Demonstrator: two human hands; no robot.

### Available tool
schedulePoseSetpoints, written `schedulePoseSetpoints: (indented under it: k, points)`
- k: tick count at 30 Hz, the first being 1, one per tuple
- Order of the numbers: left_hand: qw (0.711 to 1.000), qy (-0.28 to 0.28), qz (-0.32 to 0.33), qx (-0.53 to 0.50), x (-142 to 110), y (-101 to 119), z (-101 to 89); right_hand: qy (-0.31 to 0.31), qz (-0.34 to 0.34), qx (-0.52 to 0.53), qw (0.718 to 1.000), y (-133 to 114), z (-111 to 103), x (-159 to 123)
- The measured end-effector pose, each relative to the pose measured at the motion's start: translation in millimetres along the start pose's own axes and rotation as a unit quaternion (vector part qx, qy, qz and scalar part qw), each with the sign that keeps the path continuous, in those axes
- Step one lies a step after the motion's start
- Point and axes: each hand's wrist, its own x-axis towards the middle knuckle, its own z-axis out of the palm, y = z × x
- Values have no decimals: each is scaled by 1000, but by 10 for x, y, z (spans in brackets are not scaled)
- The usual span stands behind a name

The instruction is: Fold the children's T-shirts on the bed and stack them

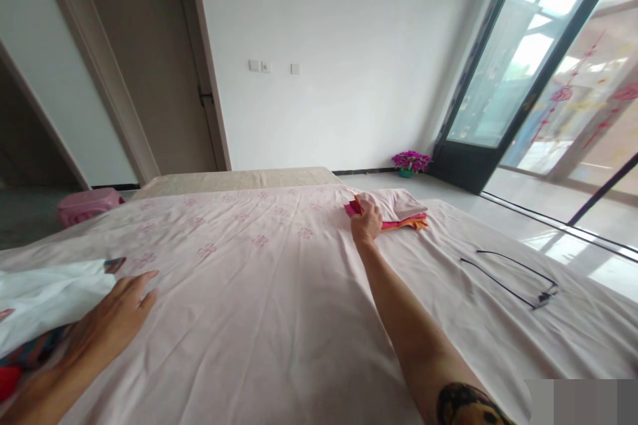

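My right hand (367, 220) reaches far across the bed-like surface. Its fingers are closed on the left end of a small flat stack of folded cloth (406, 220), with crimson and orange layers showing under a pale pink one. The fingertips are partly hidden behind the hand. At the lower left, my left hand (117, 312) has its fingers stretched out above the pink sheet, holding nothing. Beside and partly behind it lies a crumpled white fabric or bag (54, 295), with striped dark cloth (37, 348) and something red (8, 378) under it.
A pale pink sheet with a floral print (249, 299) covers the surface. Dark-framed glasses (541, 295) lie unfolded on the right. Beyond stand a pink plastic stool (90, 206), purple flowers in a green pot (409, 163), a brown door (139, 60) and a glass door (503, 60).
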Motion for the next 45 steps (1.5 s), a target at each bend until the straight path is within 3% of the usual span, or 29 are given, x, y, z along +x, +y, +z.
schedulePoseSetpoints:
  k: [3, 7, 10, 14, 17, 20, 22, 24, 26, 28, 29, 31, 34, 37, 38, 40, 45]
  points:
    - [999, -16, 8, 48, -119, 1, 153, 34, -27, -100, 994, 329, -112, 188]
    - [998, -14, 14, 59, -188, -8, 157, -31, -88, -186, 978, 681, -223, 364]
    - [999, -24, 5, 43, -181, 40, 102, -79, -95, -205, 971, 707, -319, 486]
    - [999, -36, -14, 33, -169, 94, 65, -93, -75, -169, 978, 342, -492, 584]
    - [999, -35, -17, 27, -170, 106, 60, -84, -122, -100, 984, -106, -602, 529]
    - [999, -33, -14, 19, -177, 109, 49, -104, -185, 20, 977, -549, -633, 326]
    - [999, -32, -17, 14, -182, 112, 37, -151, -184, 144, 960, -807, -597, 108]
    - [999, -28, -19, 10, -184, 116, 24, -233, -141, 290, 918, -1035, -518, -153]
    - [1000, -23, -18, 3, -182, 120, 12, -333, -76, 411, 845, -1230, -406, -411]
    - [1000, -21, -19, -5, -179, 126, -1, -406, -19, 468, 784, -1375, -274, -609]
    - [999, -21, -22, -8, -180, 130, -8, -427, -1, 471, 772, -1420, -206, -674]
    - [999, -25, -27, -10, -185, 142, -29, -435, 10, 417, 798, -1442, -80, -727]
    - [999, -25, -32, -6, -200, 169, -68, -400, -9, 271, 875, -1315, 44, -680]
    - [999, -19, -38, 1, -212, 201, -103, -317, -109, 61, 940, -1130, 61, -658]
    - [999, -18, -39, 3, -213, 209, -110, -285, -159, -8, 945, -1091, 47, -692]
    - [999, -14, -37, 8, -213, 219, -114, -266, -243, -80, 929, -1071, 3, -841]
    - [999, -18, -36, 5, -206, 195, -83, -371, -344, -69, 860, -1214, -94, -1473]
